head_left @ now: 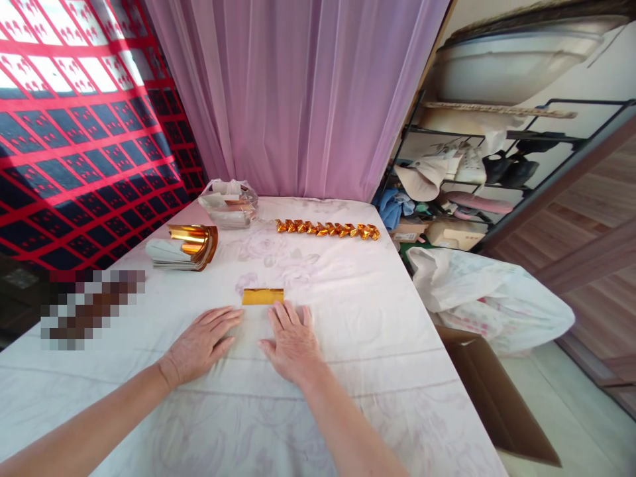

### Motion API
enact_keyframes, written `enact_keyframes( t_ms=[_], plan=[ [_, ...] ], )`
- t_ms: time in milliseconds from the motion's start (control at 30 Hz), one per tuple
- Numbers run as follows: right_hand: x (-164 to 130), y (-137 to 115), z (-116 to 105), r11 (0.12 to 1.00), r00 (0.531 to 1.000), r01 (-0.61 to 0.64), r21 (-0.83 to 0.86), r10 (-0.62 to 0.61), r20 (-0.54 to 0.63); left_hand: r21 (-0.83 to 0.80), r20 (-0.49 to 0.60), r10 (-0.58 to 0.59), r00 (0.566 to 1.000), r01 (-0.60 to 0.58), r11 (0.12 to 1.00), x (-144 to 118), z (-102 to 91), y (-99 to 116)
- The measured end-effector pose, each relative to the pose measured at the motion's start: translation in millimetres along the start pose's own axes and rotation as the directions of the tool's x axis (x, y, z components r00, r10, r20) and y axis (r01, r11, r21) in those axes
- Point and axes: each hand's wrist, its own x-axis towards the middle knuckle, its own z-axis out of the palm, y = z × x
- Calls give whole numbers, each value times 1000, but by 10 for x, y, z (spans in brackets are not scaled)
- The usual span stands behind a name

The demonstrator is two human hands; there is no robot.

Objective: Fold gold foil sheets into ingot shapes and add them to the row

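Hands, left (201, 344) and right (292, 341), flat, fingers spread, empty, seemingly just short of gold strip (263, 296).

two hands (248, 341), one gold strip (263, 296), one stack of gold sheets (186, 247), one folded gold chain (328, 229), one plastic bag (229, 203)

Small gold foil strip (263, 296), flat on white tablecloth (348, 318), folded rectangle.

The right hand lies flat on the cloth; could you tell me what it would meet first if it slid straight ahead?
Probably the folded gold strip, just beyond the right hand.
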Motion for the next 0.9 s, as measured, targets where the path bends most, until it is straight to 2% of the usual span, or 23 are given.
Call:
enact_keyframes(
  t_ms=[367, 600, 700, 900],
  plan=[
    [-16, -10, -7, 998, 1000, -16, -55, 16, 0, -28, 3, 12, 1000, -11, 1000, -8, 10, 4],
    [-17, -4, 4, 993, 1000, -20, -116, 22, 18, -35, 16, 70, 997, -69, 997, -31, 32, -143],
    [-14, 16, 40, 992, 999, -26, -122, 28, 17, -13, -12, 76, 997, -76, 997, -8, 3, -170],
    [-23, 39, 70, 992, 999, -27, -124, 31, 24, 2, -36, 114, 993, -114, 993, 154, 35, 68]
  ],
)
